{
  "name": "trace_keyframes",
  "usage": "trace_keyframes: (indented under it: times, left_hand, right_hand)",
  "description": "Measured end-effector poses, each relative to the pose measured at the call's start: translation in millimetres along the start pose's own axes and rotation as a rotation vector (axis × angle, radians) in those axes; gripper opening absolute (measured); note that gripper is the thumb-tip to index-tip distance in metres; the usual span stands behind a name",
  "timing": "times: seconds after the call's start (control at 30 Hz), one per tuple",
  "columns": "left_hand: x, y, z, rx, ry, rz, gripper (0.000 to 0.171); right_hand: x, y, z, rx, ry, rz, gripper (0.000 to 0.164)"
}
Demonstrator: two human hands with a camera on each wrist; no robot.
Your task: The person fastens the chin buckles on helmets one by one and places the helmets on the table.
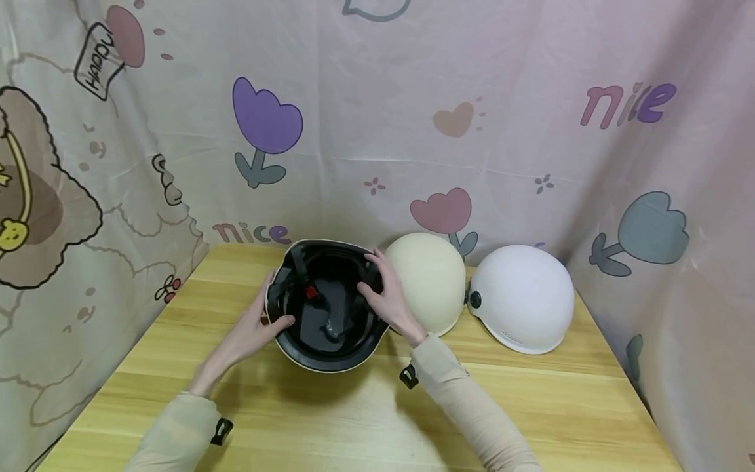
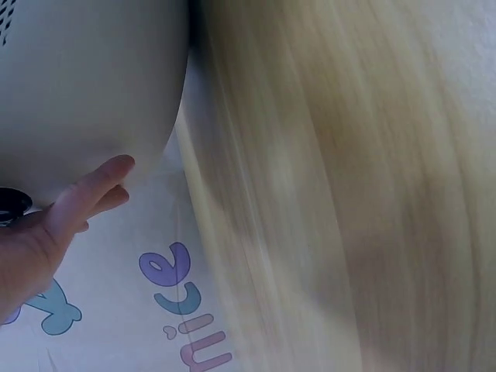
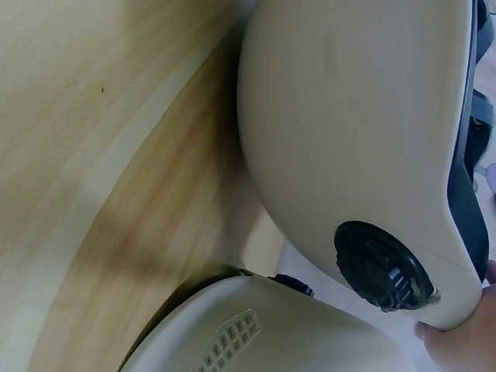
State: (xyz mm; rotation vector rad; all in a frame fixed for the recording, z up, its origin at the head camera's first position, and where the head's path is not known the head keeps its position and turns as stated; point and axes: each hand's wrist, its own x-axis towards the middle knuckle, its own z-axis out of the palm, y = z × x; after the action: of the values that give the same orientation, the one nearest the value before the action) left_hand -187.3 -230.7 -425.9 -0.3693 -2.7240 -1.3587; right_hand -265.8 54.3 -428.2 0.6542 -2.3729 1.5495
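Note:
An upturned helmet (image 1: 330, 337) with a pale shell, a black inside and a dark strap with a red buckle (image 1: 311, 291) is held over the left part of the table. My left hand (image 1: 256, 331) grips its left rim, thumb over the edge and fingers along the outer shell. At the right rim, my right hand (image 1: 389, 295) holds the helmet, its fingers reaching over the edge. The right wrist view shows the smooth shell (image 3: 349, 116) with a round black knob (image 3: 380, 267) near the rim.
A cream helmet (image 1: 427, 282) stands dome up right beside the held one. Farther right is a white helmet (image 1: 525, 298), also dome up. They rest on a wooden table (image 1: 330, 426), with a printed curtain (image 1: 360, 118) behind and at both sides.

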Motion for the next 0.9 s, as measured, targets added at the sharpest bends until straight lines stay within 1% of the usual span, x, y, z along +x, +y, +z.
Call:
trace_keyframes:
  times: [0.13, 0.3, 0.37, 0.43, 0.57, 0.73, 0.83, 0.9]
  left_hand:
    - [0.3, 0.6, -0.5, 0.012, 0.023, 0.003, 0.094]
    - [1.1, 2.4, -0.7, -0.004, 0.043, 0.008, 0.091]
    - [1.9, 2.6, -0.9, -0.013, 0.048, 0.008, 0.089]
    - [2.5, 3.4, -1.0, -0.003, 0.061, 0.008, 0.088]
    - [4.0, 6.9, -1.7, -0.011, 0.103, 0.019, 0.084]
    - [7.4, 12.6, -2.2, -0.028, 0.193, 0.061, 0.077]
    - [9.0, 14.3, -3.7, -0.034, 0.232, 0.077, 0.073]
    - [9.5, 14.9, -5.6, -0.038, 0.247, 0.071, 0.07]
  right_hand:
    - [-0.1, 0.5, 3.0, 0.007, -0.029, 0.012, 0.054]
    - [1.1, 1.9, 6.6, 0.015, -0.067, 0.016, 0.056]
    - [1.9, 2.4, 7.2, 0.038, -0.071, 0.021, 0.056]
    - [3.1, 3.4, 7.2, 0.077, -0.068, 0.028, 0.056]
    - [5.0, 4.5, 6.4, 0.142, -0.076, 0.088, 0.059]
    - [4.2, 3.9, 4.4, 0.201, -0.093, 0.178, 0.061]
    - [3.2, 4.0, 2.6, 0.25, -0.109, 0.212, 0.061]
    - [3.1, 4.5, 1.8, 0.267, -0.118, 0.223, 0.061]
